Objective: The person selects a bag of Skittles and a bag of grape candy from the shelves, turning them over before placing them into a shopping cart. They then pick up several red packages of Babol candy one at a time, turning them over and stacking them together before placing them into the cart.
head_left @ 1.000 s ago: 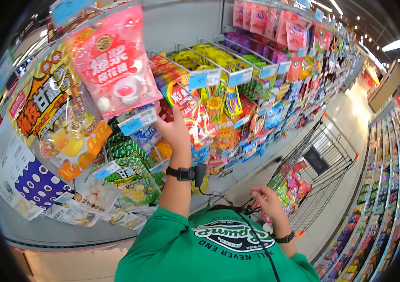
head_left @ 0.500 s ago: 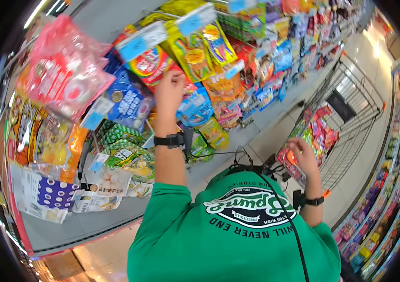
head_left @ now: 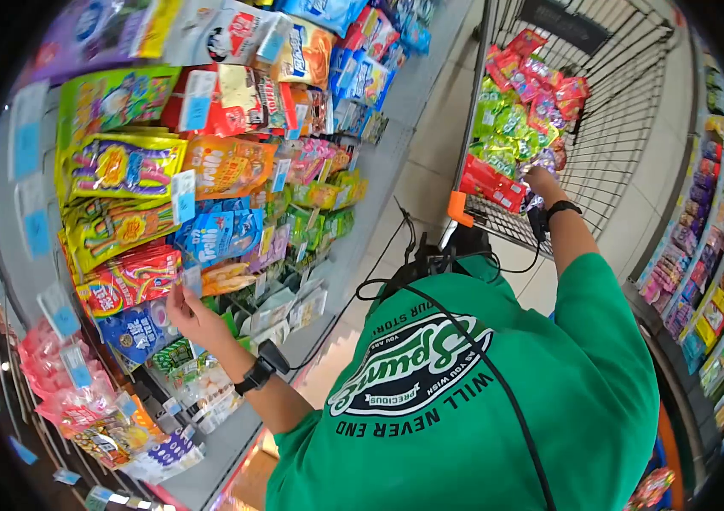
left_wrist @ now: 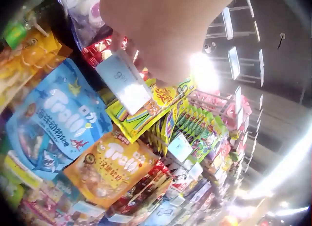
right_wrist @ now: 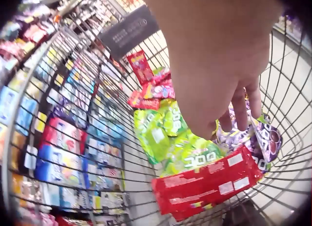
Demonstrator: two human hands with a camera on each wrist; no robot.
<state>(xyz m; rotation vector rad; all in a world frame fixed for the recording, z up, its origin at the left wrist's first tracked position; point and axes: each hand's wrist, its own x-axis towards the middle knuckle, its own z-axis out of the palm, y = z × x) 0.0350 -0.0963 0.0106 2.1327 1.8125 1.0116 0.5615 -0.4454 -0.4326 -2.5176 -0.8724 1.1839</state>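
My left hand (head_left: 196, 319) is raised to the hanging candy rack, fingertips right at the edge of a red rainbow-striped candy packet (head_left: 132, 277). In the left wrist view a price tag (left_wrist: 124, 82) covers part of its fingers, so I cannot tell whether they pinch the packet. My right hand (head_left: 543, 180) reaches down into the shopping cart (head_left: 626, 128). In the right wrist view its fairly straight, spread fingers (right_wrist: 239, 106) touch purple-and-white candy bags (right_wrist: 265, 138). Green candy bags (right_wrist: 178, 138) and a long red packet (right_wrist: 207, 182) lie beside that hand.
Blue gummy bags (head_left: 219, 228) and yellow candy packets (head_left: 123, 230) hang near my left hand. Pink marshmallow bags (head_left: 64, 375) hang lower left. More red packets (head_left: 541, 81) lie farther inside the cart. Another stocked shelf (head_left: 703, 247) runs along the right across the aisle.
My view has swung right toward the cart. My right hand has moved from above the cart's near end down into the bags. My left hand stays by the red rainbow packet.
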